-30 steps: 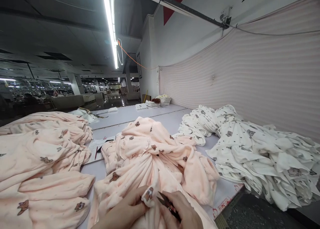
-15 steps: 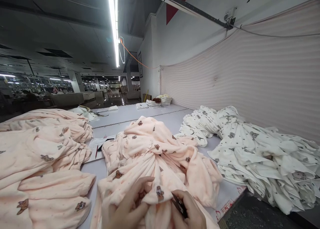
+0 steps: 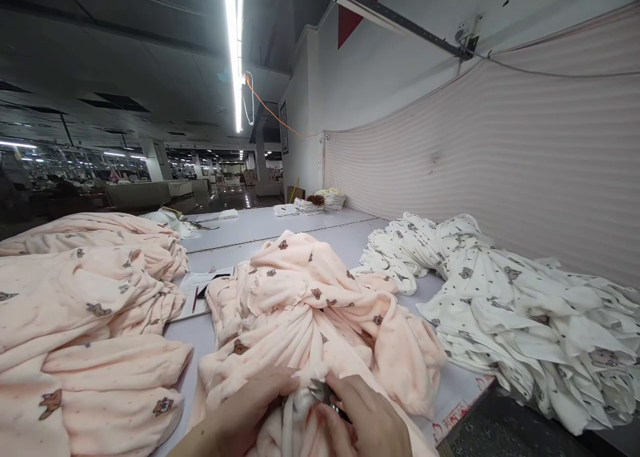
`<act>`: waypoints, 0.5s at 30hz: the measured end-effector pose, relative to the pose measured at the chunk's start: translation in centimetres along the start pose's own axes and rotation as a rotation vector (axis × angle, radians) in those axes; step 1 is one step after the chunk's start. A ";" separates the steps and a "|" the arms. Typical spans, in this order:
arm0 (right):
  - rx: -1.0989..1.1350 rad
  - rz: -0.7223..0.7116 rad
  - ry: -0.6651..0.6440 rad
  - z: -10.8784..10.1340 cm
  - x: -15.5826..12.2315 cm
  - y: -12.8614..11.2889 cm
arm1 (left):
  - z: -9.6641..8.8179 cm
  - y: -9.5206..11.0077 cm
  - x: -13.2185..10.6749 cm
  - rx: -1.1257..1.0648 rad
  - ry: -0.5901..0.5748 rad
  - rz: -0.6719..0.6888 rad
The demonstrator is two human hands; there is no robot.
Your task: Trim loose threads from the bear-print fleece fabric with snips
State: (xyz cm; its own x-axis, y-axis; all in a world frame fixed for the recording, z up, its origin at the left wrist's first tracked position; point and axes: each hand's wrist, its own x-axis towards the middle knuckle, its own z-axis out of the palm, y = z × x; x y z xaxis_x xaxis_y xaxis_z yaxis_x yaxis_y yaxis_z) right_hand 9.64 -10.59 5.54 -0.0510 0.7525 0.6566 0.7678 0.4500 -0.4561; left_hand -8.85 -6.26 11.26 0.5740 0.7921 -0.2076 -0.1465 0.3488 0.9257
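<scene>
A pink plush garment [image 3: 293, 290] printed with small brown bears lies gathered on the table in front of me. My left hand [image 3: 253, 404] is closed on a bunched edge of it, fingertips pinching the cloth. In my right hand [image 3: 367, 414] is a pair of dark-handled thread snips [image 3: 324, 392], with metal blades turned toward the left hand. The blades lie against the gathered pink cloth; what is between them cannot be made out. My right fingers also press near the fabric edge.
More pink bear-print cloth [image 3: 100, 310] is heaped at left. White printed garments [image 3: 525, 324] are piled at right, some over the table edge. Between the pink heaps lie a paper sheet and a red pen [image 3: 195, 299]. Folded white stacks [image 3: 330, 199] stand at the table's far end.
My hands have drawn closer together, and the snips have moved left onto the cloth. The bear-print flap that showed between my hands is turned out of sight.
</scene>
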 end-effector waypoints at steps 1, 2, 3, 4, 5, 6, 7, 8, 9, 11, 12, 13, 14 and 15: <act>-0.070 -0.030 0.019 -0.1 0.1 -0.2 | 0.2 0.1 -0.1 -0.028 -0.031 -0.004; -0.126 -0.054 0.038 -0.1 0.1 -0.3 | 0.3 0.1 -0.1 -0.050 -0.054 -0.007; -0.168 -0.074 0.054 -0.1 0.2 -0.4 | 0.5 0.2 -0.2 -0.064 -0.067 -0.010; -0.202 -0.095 0.064 -0.1 0.2 -0.4 | 0.7 0.3 -0.3 -0.065 -0.072 -0.012; -0.238 -0.118 0.070 -0.1 0.2 -0.5 | 0.8 0.3 -0.3 -0.053 -0.070 -0.014; -0.277 -0.139 0.074 -0.1 0.2 -0.5 | 1.0 0.3 -0.3 -0.034 -0.065 -0.016; -0.315 -0.152 0.078 0.0 0.1 -0.5 | 1.0 0.3 -0.3 -0.014 -0.064 -0.019; -0.341 -0.154 0.081 0.1 0.0 -0.6 | 1.1 0.2 -0.2 0.004 -0.063 -0.019; -0.347 -0.144 0.088 0.3 -0.1 -0.7 | 1.1 0.1 -0.2 0.019 -0.063 -0.012; -0.296 -0.099 0.102 0.6 -0.3 -0.9 | 1.0 -0.2 -0.1 0.033 -0.069 0.007; -0.249 -0.071 0.108 0.8 -0.4 -0.9 | 0.9 -0.4 0.0 0.044 -0.072 0.016; -0.199 -0.040 0.111 0.9 -0.4 -1.0 | 0.8 -0.5 0.0 0.069 -0.071 0.024; -0.150 -0.005 0.115 0.9 -0.4 -0.9 | 0.6 -0.7 0.0 0.114 -0.065 0.036; -0.100 0.033 0.118 0.9 -0.4 -0.8 | 0.4 -0.7 -0.1 0.182 -0.056 0.049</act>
State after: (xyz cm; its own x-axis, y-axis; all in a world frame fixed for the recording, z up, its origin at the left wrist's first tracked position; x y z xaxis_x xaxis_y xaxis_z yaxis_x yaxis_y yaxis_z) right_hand 8.47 -10.86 5.09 0.0466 0.7018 0.7109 0.8279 0.3711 -0.4206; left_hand -8.45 -6.76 10.74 0.6146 0.7749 -0.1478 -0.0301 0.2103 0.9772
